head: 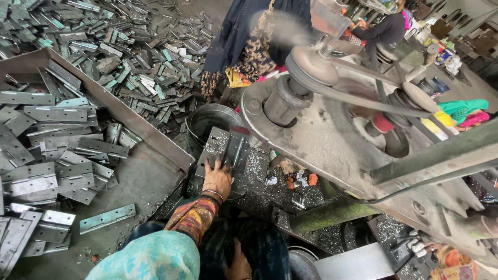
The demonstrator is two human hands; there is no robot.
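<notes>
Steel hinge plate (228, 150) lies on the machine bed (259, 176), and my left hand (218, 179) presses flat on it, fingers spread. My right hand (238, 264) rests below this plate, half hidden; I cannot tell its grip. Left of the plate, the tray (140, 176) holds many hinges (57, 150), so much work seems left.

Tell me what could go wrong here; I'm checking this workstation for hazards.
1. The left hand lies flat on a hinge plate close beneath the drill's open belt and pulleys; the loose sleeve might get drawn in.
2. Metal shavings cover the work surface, so the bare hand may get cut.
3. The right hand sits low, its grip unclear.
</notes>
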